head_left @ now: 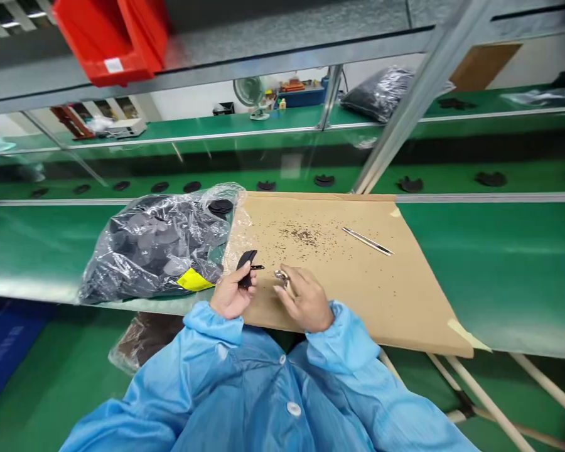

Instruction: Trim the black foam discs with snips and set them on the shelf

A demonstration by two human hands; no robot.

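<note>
My left hand (233,294) holds a black curved plastic piece (247,267) upright between thumb and fingers. A small dark tab (258,267) sticks out from its right side. In my right hand (308,298), the fingers are closed round a small shiny metal tool that looks like a nail clipper (281,275). Its tip points left towards the black piece, with a gap between them. Both hands are over the near edge of a brown cardboard sheet (358,295). Many tiny dark scraps (306,235) lie scattered on the sheet beyond my hands.
A clear bag of black pieces (145,245) with a yellow label lies on the left. A thin pen-like tool (367,241) rests on the cardboard. Behind, black pieces line the green conveyor (292,182). A red bin (115,44) hangs over the shelf edge, and a metal post (405,113) slants at right.
</note>
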